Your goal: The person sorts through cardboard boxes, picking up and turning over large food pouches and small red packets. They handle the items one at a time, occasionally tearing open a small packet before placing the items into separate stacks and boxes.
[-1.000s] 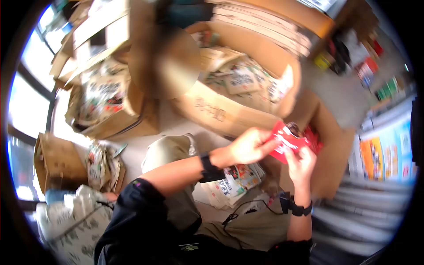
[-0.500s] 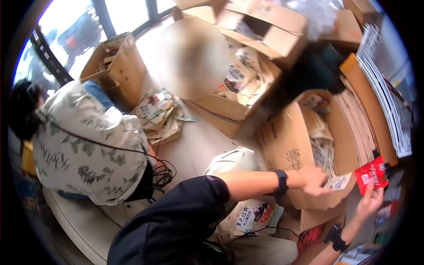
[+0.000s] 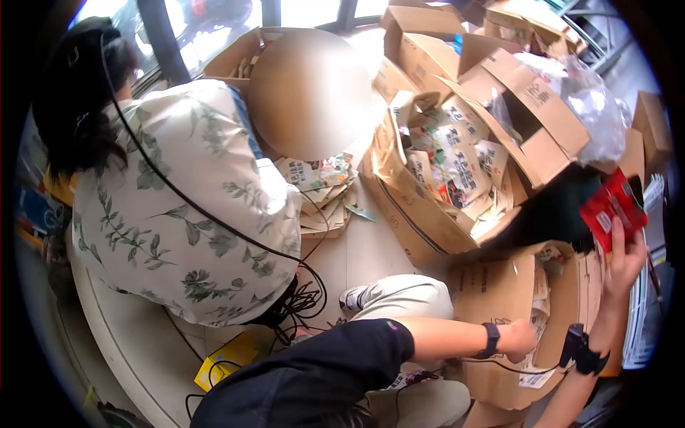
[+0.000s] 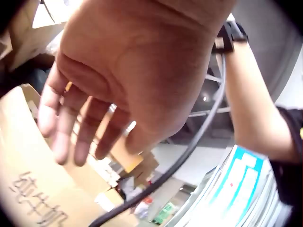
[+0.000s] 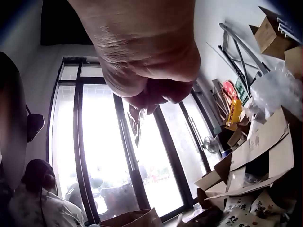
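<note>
My right hand [image 3: 625, 258] holds a red packet [image 3: 614, 209] by its lower edge, raised at the right of the head view. In the right wrist view the fingers [image 5: 165, 92] are curled, with a shiny edge poking out below them. My left hand [image 3: 519, 339] hangs over the near cardboard box [image 3: 489, 285], which has paper-coloured printed pouches inside. In the left wrist view the left fingers [image 4: 85, 137] droop loosely, holding nothing, beside that box's handwritten side.
Another open box [image 3: 417, 228] full of printed pouches stands farther back, with a flapped carton [image 3: 531, 107] beside it. A person in a leaf-print shirt [image 3: 185, 207] sits at the left, near a pouch pile [image 3: 325, 196]. Black cables [image 3: 307, 299] trail across the floor.
Both hands were on the red packet a second ago; the left has let go and moved over the box. My right hand has carried the packet away and up. The head view has swung left.
</note>
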`<state>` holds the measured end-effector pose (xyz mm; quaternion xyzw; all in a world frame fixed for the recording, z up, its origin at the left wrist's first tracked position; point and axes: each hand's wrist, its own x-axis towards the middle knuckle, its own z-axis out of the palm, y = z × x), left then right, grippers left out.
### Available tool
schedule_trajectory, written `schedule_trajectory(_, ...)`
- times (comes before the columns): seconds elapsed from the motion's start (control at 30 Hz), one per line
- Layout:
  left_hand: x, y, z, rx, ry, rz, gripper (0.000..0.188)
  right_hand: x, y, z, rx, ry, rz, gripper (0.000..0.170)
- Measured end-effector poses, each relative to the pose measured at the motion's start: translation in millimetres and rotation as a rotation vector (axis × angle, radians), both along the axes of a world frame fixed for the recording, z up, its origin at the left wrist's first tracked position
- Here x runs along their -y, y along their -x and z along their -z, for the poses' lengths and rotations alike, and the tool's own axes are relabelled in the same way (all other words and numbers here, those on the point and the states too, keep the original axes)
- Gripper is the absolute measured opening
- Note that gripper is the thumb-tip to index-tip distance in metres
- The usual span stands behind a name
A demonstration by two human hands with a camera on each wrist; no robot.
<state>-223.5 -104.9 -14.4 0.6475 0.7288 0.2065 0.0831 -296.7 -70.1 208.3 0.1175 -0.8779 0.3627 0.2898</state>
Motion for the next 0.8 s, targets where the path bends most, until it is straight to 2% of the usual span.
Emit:
schedule_trajectory(0.03, 3.0, 8.8, 7.9, 0.015, -0.020, -0.024, 0.023, 22.2, 24.8, 2.4, -0.006, 0.052, -0.051, 0.023)
schedule_trajectory(0.1, 17.4, 28.4, 16.5, -0.067, 0.218, -0.061, 0.024, 60.6, 69.0, 5.7, -0.020, 0.072, -0.104, 0.019)
schedule_trajectory(0.17, 38.8, 47.1, 17.2, 0.007, 0.204, -0.064, 0.024, 90.2, 109.4, 1.2, 0.034, 0.002, -0.051, 0.018)
schedule_trajectory(0.23, 47.5, 64.4, 35.8, -0.041, 0.050, -0.083, 0.026, 135.6, 145.5, 3.3, 0.019, 0.043, -0.241, 0.017)
schedule_trajectory(0.3, 75.7, 91.5, 39.9, -0.016, 0.070, -0.128, 0.026, 176.8, 181.0, 9.1, 0.036, 0.039, -0.343, 0.017)
schedule_trajectory(0.37, 109.6, 115.8, 38.5, 0.016, 0.316, -0.338, 0.024, 222.0, 204.9, 4.4, 0.189, -0.037, -0.253, 0.019)
schedule_trajectory(0.43, 132.6, 141.6, 39.5, 0.071, 0.508, -0.447, 0.029, 265.2, 237.5, 15.5, 0.148, -0.033, -0.355, 0.021)
schedule_trajectory(0.53, 146.6, 156.9, 51.9, 0.147, 0.513, -0.528, 0.029, 330.4, 279.5, 28.1, 0.149, -0.114, -0.526, 0.023)
schedule_trajectory(0.6, 149.3, 138.5, 55.5, 0.076, 0.576, -0.611, 0.027, 373.2, 303.9, 38.1, 0.136, -0.154, -0.631, 0.024)
schedule_trajectory(0.63, 146.4, 121.9, 64.1, 0.016, 0.636, -0.619, 0.027, 393.7, 315.3, 44.7, 0.130, -0.169, -0.691, 0.024)
schedule_trajectory(0.7, 111.9, 93.0, 99.1, 0.112, 0.898, -0.360, 0.029, 437.6, 337.2, 60.2, 0.118, -0.217, -0.774, 0.025)
schedule_trajectory(0.77, 6.3, 60.8, 203.3, 0.112, 1.083, -0.136, 0.029, 483.7, 344.0, 78.2, 0.059, -0.192, -0.876, 0.022)
schedule_trajectory(0.8, 79.1, 58.1, 151.3, 0.248, 0.730, -0.229, 0.028, 506.2, 349.7, 86.4, 0.062, -0.253, -0.889, 0.021)
